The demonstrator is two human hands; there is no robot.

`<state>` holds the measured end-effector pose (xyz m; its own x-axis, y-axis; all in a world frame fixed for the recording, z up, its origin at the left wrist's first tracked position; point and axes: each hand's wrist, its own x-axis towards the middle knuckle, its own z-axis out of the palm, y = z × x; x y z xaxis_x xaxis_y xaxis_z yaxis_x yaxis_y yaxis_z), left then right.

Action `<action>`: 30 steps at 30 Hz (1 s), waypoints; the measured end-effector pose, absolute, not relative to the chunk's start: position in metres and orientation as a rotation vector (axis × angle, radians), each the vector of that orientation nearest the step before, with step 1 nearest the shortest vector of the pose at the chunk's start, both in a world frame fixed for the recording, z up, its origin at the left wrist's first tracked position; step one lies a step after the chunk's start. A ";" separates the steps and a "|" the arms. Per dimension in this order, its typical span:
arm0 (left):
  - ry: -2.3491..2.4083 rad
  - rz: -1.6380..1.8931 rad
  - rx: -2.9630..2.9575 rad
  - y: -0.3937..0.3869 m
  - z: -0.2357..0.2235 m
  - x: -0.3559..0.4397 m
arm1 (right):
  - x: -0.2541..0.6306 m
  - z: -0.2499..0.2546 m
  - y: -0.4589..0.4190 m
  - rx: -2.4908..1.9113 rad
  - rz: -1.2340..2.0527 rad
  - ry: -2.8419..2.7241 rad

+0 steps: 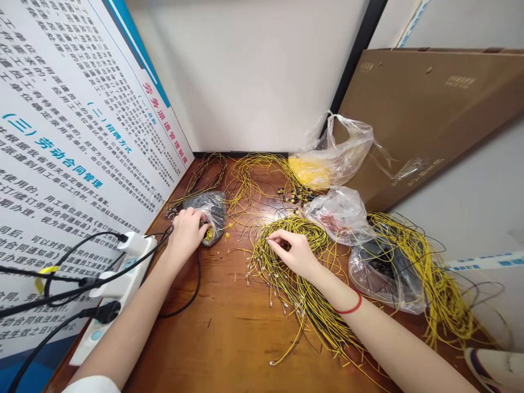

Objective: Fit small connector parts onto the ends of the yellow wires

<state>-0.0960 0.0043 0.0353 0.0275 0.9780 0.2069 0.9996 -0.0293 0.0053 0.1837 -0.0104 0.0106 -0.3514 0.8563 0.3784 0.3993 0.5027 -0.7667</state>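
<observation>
Your left hand [186, 232] reaches to the crumpled, translucent dark plastic bag [218, 207] at the left, its fingers curled at the opening, where small yellow pieces [209, 234] show; you cannot tell from this view whether the fingertips grip one. Your right hand [295, 254] is over the large looped bundle of thin yellow and black wires [319, 295], thumb and forefinger brought close together; whether a wire is pinched between them is too small to tell. That bundle lies on the glossy brown wooden surface [213, 338], with small pale tips along its left edge and its strands trailing towards you under your right forearm.

Behind it, you have more yellow and black wires [262, 161] along the back. To their right sits a clear plastic bag of yellow pieces [313, 170], and nearer you, a clear plastic bag with reddish contents [336, 218]. Further right, a clear plastic bag with dark contents [379, 267] lies beside another long yellow wire bundle [446, 289]. At your left, black cables run to plugs in a white power strip [117, 297] beside the printed white and blue board [82, 125].
</observation>
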 end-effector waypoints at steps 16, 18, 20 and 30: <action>-2.225 -2.412 -1.952 -0.002 0.039 -0.038 | 0.179 0.012 -0.010 -1.085 0.815 -1.815; -2.312 -2.684 -2.028 0.000 0.029 -0.008 | 0.177 0.015 -0.007 -1.116 0.847 -1.770; -2.317 -2.891 -2.071 0.007 0.019 0.014 | 0.174 0.019 -0.001 -1.138 0.824 -1.766; -2.231 -3.417 -1.850 0.041 -0.005 0.032 | 0.171 0.012 0.036 -1.211 0.441 -1.787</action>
<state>0.0315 0.0410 -0.0048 -0.0197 0.9950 -0.0976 -0.4895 0.0755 0.8687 0.1708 0.0358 0.0122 -0.1105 0.8708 0.4790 0.5480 0.4554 -0.7016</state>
